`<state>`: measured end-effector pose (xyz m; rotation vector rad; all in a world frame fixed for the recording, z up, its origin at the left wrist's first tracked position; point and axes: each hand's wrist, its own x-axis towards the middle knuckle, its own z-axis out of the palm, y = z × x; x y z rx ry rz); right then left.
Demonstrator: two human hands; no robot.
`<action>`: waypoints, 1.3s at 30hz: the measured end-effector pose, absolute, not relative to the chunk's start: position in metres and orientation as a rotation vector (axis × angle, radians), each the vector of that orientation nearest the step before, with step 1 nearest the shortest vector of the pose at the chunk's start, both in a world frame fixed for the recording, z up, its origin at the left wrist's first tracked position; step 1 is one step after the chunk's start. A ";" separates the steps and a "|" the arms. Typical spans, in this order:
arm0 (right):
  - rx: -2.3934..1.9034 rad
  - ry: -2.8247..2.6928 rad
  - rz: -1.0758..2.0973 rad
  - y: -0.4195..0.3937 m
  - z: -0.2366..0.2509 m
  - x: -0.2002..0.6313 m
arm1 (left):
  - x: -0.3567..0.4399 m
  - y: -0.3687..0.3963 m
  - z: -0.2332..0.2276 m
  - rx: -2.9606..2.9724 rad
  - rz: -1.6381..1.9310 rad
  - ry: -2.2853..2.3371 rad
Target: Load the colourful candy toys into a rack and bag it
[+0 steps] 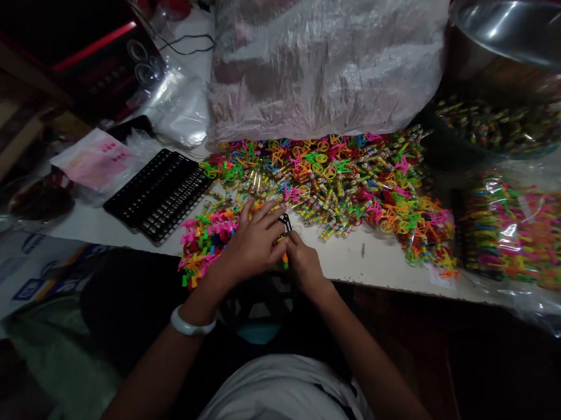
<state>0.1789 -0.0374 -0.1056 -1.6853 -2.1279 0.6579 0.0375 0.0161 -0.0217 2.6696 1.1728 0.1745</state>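
Observation:
At the near edge of the table, my left hand curls over a black perforated plastic rack, its fingers bent around the rack's end. A dense row of small pink, green and orange plastic toys stands along the rack, beside and partly under that hand. My right hand is closed in a pinch against the same end of the rack; what its fingertips hold is hidden. Just beyond both hands spreads a loose pile of colourful toys with patterned sticks.
Stacked black perforated racks lie to the left near a pink-printed paper bag. A large filled plastic sack stands behind the pile. On the right are bagged toys and a metal basin above more pieces.

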 end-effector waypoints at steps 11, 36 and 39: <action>-1.715 -1.436 0.478 -0.049 -0.100 0.255 | 0.037 0.017 -0.030 2.713 0.323 1.172; -2.498 -1.347 0.292 -0.061 -0.083 0.392 | 0.037 0.015 -0.034 2.724 0.195 1.366; -2.513 -1.230 0.235 -0.064 -0.082 0.389 | 0.036 0.016 -0.032 2.733 0.133 1.355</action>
